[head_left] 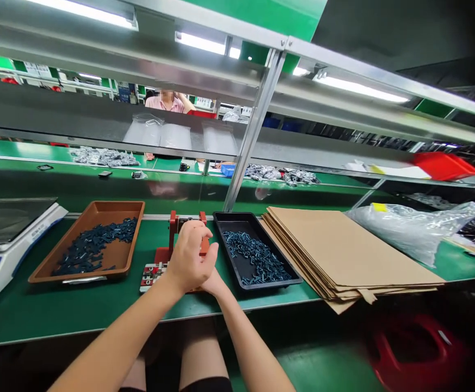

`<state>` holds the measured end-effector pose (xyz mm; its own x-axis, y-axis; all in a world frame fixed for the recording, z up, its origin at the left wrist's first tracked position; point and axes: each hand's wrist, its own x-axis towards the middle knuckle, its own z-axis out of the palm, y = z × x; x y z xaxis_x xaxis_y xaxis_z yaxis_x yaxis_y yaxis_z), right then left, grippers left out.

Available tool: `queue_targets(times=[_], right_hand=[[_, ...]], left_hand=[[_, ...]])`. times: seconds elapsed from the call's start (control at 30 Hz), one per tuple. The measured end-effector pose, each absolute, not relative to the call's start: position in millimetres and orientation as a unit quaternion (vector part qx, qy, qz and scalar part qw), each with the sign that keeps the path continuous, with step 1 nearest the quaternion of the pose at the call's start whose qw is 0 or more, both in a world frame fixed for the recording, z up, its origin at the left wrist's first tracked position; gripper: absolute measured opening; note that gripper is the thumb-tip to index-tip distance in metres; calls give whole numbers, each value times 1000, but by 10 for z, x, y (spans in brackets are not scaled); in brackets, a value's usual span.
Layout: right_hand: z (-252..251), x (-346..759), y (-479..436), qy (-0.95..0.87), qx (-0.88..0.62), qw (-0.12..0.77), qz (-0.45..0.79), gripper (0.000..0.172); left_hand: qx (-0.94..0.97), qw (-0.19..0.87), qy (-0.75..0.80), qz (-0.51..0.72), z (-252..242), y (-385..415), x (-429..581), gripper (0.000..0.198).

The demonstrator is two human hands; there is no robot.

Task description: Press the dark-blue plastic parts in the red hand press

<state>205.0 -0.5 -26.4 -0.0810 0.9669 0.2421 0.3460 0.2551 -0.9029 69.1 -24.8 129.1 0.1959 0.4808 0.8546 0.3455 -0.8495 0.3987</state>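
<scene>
A red jig stands upright on the green bench between two trays. My left hand is curled over the jig's top and right post, fingers closed on it. My right hand lies low behind the left one at the jig's base, with its fingers hidden. A small red and white base plate shows at the jig's foot. To the left, a brown tray holds several dark blue parts. On the right, a black tray holds several small blue-grey parts.
A weighing scale sits at the far left. A stack of cardboard sheets and a filled plastic bag lie to the right. A metal post rises behind the trays. A red stool stands below. Another person works across the line.
</scene>
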Motion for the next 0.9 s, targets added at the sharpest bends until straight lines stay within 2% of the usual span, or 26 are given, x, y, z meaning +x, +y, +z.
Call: queue_targets(times=[0.1,0.2,0.27,0.33,0.4,0.47,0.53,0.63,0.73,0.83,0.9], right_hand=[[-300,2048,-13,-661,-513,434,333,21],[-323,2012,-49,-656,-536,431,310,23],[-319,1981,-92,-651,-534,455,289,30],[-304,1956,-135,-656,-515,479,273,39],[-285,1948,-164,-667,-494,484,276,46],[-265,1957,-175,-681,-473,478,289,48],[-248,1978,-179,-692,-452,483,288,47],[-246,2002,-198,-698,-444,497,263,43],[-255,1989,-228,-699,-454,490,255,43],[-238,1954,-255,-708,-455,477,252,46],[-210,1936,-269,-713,-458,471,244,46]], left_hand=[[767,14,327,552,1528,97,763,14],[752,91,396,519,1767,454,788,26],[762,140,401,490,1756,528,732,35],[770,111,390,493,1553,423,610,47],[752,25,388,533,1184,225,413,61],[712,-34,409,570,742,66,159,62],[687,-46,468,555,334,15,-89,59],[711,1,538,453,-97,72,-301,56],[751,92,537,373,-307,132,-297,48],[724,174,551,377,-369,144,-233,47],[670,226,567,422,-377,146,-230,51]])
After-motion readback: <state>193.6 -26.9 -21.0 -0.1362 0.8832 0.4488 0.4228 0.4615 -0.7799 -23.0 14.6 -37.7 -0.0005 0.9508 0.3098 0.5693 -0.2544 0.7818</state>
